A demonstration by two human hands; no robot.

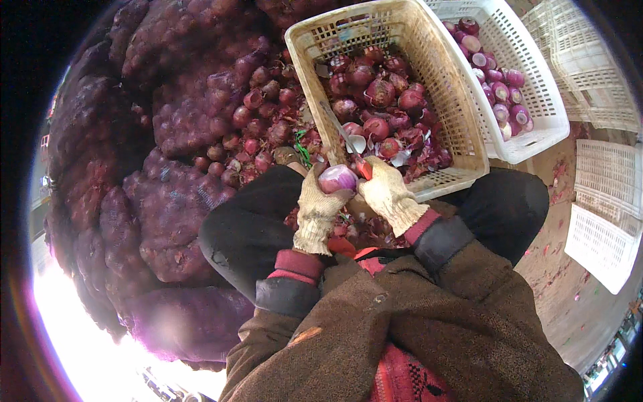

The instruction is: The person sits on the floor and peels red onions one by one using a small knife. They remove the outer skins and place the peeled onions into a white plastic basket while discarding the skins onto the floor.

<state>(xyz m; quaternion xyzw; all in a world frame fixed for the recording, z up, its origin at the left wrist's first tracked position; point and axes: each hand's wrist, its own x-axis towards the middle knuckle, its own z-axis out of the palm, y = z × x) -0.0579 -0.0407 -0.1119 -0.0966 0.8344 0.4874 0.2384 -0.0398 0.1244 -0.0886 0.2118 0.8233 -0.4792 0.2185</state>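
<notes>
In a knitted cream glove, my left hand (320,213) grips a partly peeled red onion (337,180), its pale purple layers showing. My right hand (389,193), gloved alike, is closed around the red handle of a knife (363,168). The knife's blade (341,129) points up and away, over the near-left part of a stained cream plastic crate (436,70). Unpeeled red onions (380,93) and loose skins (409,138) fill the bottom of that crate. Both hands are close together, just before its near rim.
A white crate (540,95) at the right holds peeled onions (501,93). Stacked mesh sacks of onions (186,110) rise at the left, with loose onions (266,110) spilling beside them. More plastic crates (603,246) stand on the far right floor. Skins (371,228) lie between my knees.
</notes>
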